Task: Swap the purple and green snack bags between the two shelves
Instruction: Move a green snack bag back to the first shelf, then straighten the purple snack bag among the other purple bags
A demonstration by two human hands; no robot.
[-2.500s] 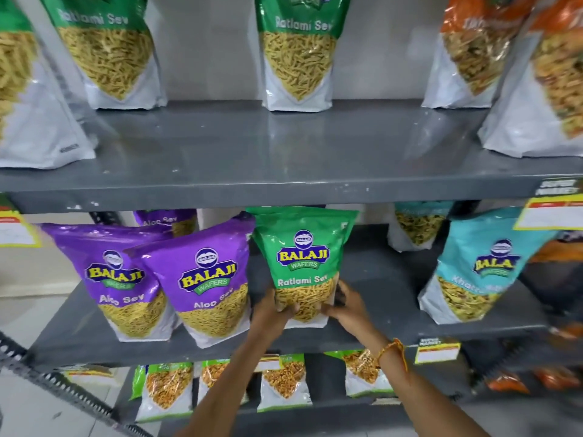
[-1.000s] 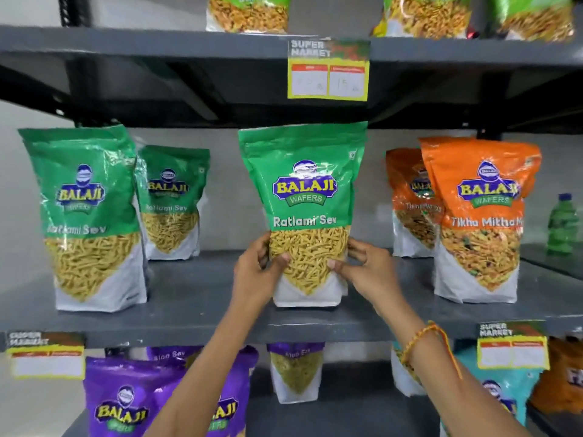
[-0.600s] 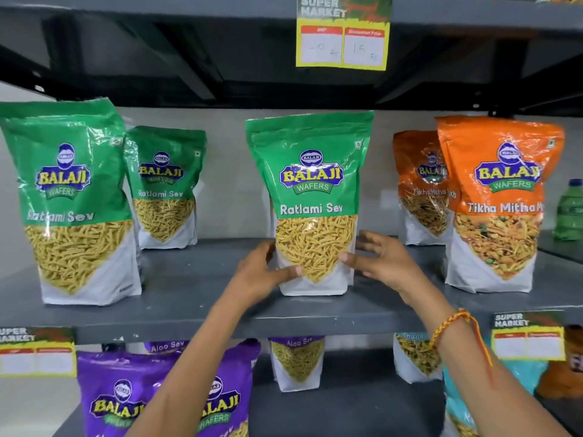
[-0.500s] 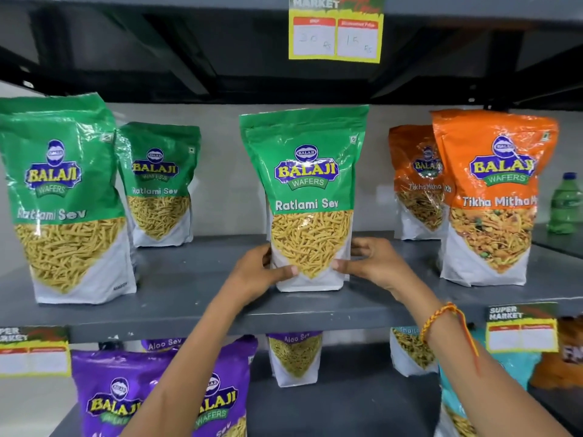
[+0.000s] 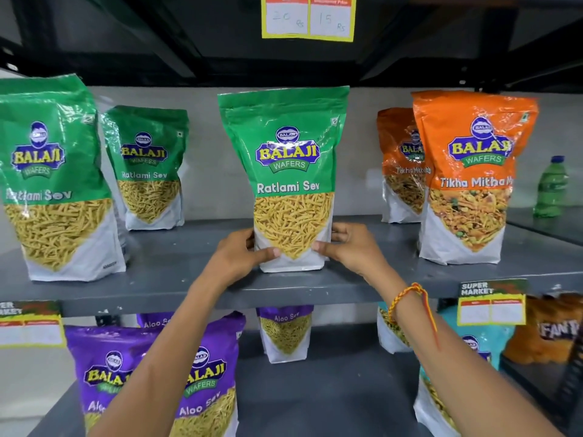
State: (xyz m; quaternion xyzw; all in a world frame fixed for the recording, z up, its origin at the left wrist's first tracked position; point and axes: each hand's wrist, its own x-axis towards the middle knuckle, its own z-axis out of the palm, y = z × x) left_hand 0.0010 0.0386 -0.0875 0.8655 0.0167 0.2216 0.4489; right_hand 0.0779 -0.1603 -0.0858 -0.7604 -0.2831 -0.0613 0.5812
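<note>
A green "Balaji Wafers Ratlami Sev" bag (image 5: 288,171) stands upright on the upper shelf (image 5: 176,288), its base gripped between left hand (image 5: 241,257) and right hand (image 5: 350,247).

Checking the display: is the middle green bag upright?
Upright: middle green bag stands on its base on the shelf, both hands steadying it.

Cut off and covered on the shelves

The left arm (image 5: 151,373) covers two purple bags' (image 5: 214,357) logos (brand half-readable); the frame's left edge clips the nearest green bag (image 5: 53,184).
</note>
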